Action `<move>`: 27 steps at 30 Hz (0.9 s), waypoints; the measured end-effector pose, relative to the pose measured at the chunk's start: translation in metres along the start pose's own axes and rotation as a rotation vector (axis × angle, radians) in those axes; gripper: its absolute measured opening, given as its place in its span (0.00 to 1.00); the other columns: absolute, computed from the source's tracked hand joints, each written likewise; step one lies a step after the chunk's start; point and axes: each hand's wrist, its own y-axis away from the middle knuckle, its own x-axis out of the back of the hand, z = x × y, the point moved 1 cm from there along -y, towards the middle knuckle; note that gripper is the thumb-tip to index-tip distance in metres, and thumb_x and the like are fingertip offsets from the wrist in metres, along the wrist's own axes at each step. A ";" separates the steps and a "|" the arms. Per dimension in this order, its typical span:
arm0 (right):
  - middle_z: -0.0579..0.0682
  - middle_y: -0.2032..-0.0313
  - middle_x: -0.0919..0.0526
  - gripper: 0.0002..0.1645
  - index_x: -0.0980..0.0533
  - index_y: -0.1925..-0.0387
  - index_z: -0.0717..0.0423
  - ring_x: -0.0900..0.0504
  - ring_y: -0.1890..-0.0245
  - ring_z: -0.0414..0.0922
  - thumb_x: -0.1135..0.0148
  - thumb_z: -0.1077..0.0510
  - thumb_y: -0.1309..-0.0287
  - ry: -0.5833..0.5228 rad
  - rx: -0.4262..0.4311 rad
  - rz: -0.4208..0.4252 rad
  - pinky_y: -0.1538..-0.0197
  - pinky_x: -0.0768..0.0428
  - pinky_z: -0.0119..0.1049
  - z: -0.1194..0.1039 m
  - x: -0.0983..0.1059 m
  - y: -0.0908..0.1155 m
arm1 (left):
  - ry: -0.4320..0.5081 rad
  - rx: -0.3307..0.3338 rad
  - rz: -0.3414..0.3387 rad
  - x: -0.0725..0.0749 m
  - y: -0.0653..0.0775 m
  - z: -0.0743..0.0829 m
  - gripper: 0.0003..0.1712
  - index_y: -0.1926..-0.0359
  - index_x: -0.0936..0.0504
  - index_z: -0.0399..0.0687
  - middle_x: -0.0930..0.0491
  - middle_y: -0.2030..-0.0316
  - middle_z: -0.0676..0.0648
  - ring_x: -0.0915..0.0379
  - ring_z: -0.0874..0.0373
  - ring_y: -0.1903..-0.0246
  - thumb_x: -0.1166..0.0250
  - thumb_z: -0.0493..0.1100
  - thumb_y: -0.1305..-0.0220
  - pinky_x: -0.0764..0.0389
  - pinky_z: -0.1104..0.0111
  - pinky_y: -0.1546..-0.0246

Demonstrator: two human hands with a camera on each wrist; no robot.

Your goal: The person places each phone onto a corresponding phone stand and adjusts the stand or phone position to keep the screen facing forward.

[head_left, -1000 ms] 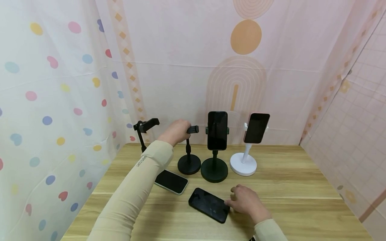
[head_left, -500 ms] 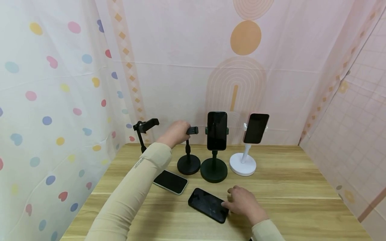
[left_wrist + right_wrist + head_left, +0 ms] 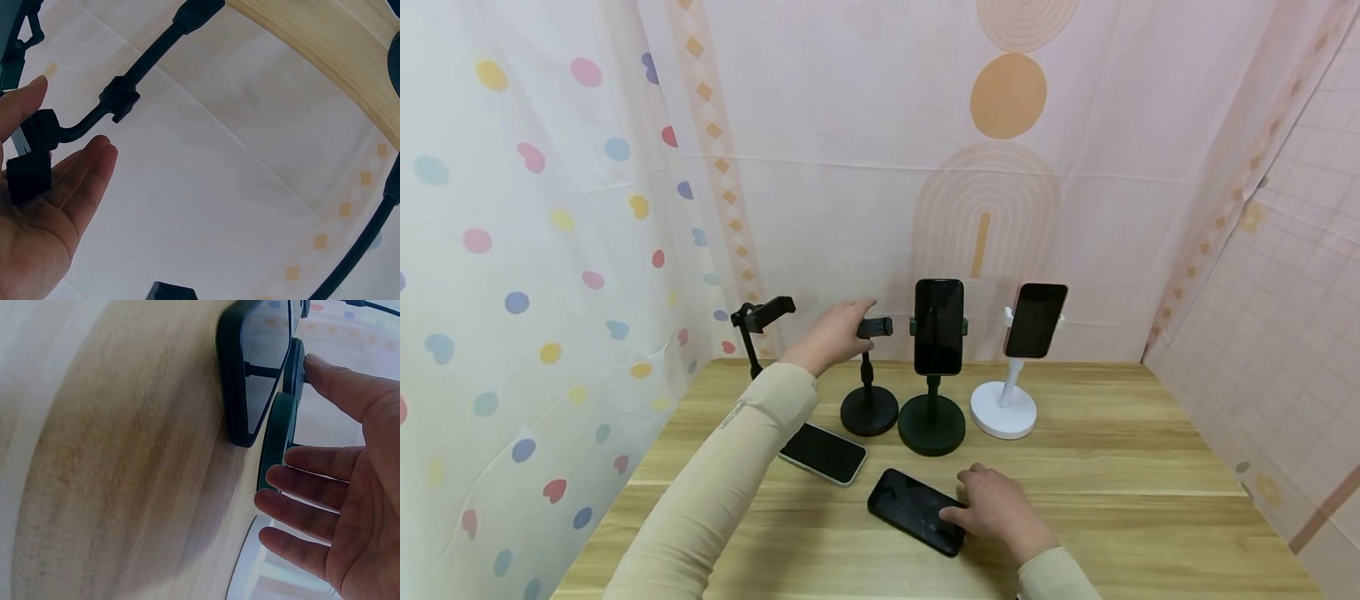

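My left hand (image 3: 829,337) is at the clamp (image 3: 876,327) of a black phone stand (image 3: 869,412). In the left wrist view, its straight fingers (image 3: 94,172) and thumb pass either side of the clamp, spread rather than closed round it. My right hand (image 3: 997,510) is low over the right end of a black phone (image 3: 910,507) that lies face up on the table. Seen from the right wrist, its fingers (image 3: 303,514) are spread and relaxed, the thumb apart from them, with nothing held. The phone's dark screen (image 3: 265,337) also shows there.
A phone with a pale edge (image 3: 825,453) lies left of the black one, partly behind my left sleeve. Another black stand (image 3: 767,313) is at the left. A dark green stand (image 3: 932,425) and a white stand (image 3: 1003,410) each hold an upright phone. Patterned curtains surround the wooden table.
My left hand has loosened from the clamp and shifted slightly left, its fingers straightening. My right hand has moved left, farther over the black phone. Stands and phones stay put.
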 end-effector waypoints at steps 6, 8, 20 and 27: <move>0.57 0.58 0.20 0.38 0.21 0.50 0.67 0.20 0.59 0.53 0.27 0.39 0.48 0.007 0.017 -0.010 0.55 0.21 0.54 -0.003 -0.004 -0.002 | 0.042 0.018 0.017 0.001 0.007 -0.006 0.46 0.24 0.45 0.41 0.34 0.32 0.36 0.33 0.41 0.36 0.30 0.41 0.36 0.30 0.51 0.39; 0.57 0.58 0.20 0.38 0.21 0.50 0.67 0.21 0.60 0.52 0.26 0.38 0.49 -0.002 0.019 -0.021 0.55 0.21 0.53 -0.005 -0.004 -0.003 | 0.049 0.024 0.023 0.001 0.009 -0.008 0.45 0.24 0.44 0.42 0.33 0.32 0.36 0.31 0.41 0.38 0.30 0.41 0.36 0.29 0.51 0.40; 0.58 0.56 0.22 0.44 0.22 0.49 0.67 0.21 0.58 0.53 0.24 0.36 0.55 0.037 0.022 -0.048 0.53 0.21 0.52 -0.014 -0.013 -0.005 | 0.049 0.057 0.038 -0.002 0.021 -0.026 0.44 0.26 0.41 0.40 0.33 0.32 0.36 0.32 0.39 0.38 0.29 0.41 0.37 0.30 0.49 0.39; 0.58 0.57 0.23 0.47 0.22 0.49 0.67 0.22 0.58 0.53 0.22 0.34 0.58 0.064 0.019 -0.057 0.54 0.21 0.51 -0.014 -0.017 -0.005 | 0.036 0.107 0.033 -0.011 0.027 -0.037 0.43 0.27 0.37 0.40 0.33 0.33 0.36 0.34 0.38 0.37 0.28 0.42 0.39 0.31 0.47 0.38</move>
